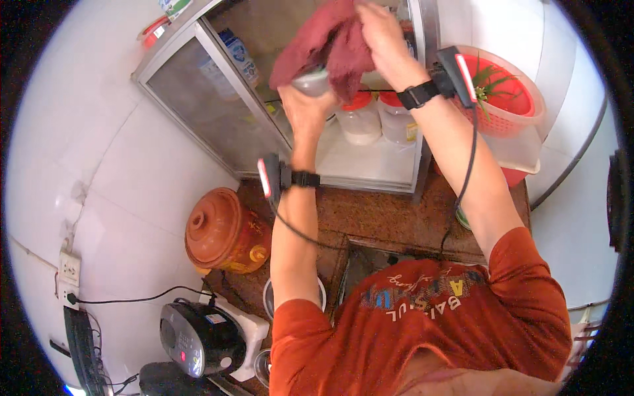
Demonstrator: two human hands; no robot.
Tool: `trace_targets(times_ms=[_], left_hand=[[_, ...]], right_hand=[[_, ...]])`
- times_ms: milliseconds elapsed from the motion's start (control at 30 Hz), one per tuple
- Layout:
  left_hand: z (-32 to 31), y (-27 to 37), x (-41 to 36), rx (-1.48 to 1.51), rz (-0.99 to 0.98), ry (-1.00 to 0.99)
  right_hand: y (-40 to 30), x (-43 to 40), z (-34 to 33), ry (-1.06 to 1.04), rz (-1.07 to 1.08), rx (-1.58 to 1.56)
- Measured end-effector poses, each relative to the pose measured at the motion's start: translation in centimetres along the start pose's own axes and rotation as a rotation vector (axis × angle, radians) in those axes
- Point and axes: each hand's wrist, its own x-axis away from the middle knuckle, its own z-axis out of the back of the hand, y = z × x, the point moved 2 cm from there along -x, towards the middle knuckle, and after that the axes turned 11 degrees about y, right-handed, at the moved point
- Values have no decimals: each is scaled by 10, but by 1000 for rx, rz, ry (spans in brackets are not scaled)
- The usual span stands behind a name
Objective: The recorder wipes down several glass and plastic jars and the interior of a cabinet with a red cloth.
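Both of my arms reach up into a metal-framed cabinet with sliding glass doors [218, 89]. My left hand [307, 109] grips a rounded, clear container [312, 81] from below; its upper part is hidden by cloth. A dark red cloth [322, 44] drapes over that container, and my right hand [379, 32] holds the cloth's right side. Just below the cloth, two clear plastic jars with red lids stand on the cabinet's white shelf: one jar [360, 123] has white contents low inside, the other jar [396, 121] is beside it.
A red basket [505, 106] with a green plant stands right of the cabinet. On the brown counter [376, 213] at left are a lidded clay pot [218, 230] and a black electric cooker [203, 336]. Its cord runs to a wall socket [69, 270]. Cables hang from both wrist straps.
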Motion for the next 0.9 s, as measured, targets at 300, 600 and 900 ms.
trace_targets(times_ms=[300,600,900], left_hand=[[79,31,61,41,23,-255],[97,52,90,-176,-135,-128],[92,50,95,461,451,164]], right_hand=[[33,115,2,-902,624,1028],[41,103,2,-818,-222,605],[64,136,26,-480,-119,365]])
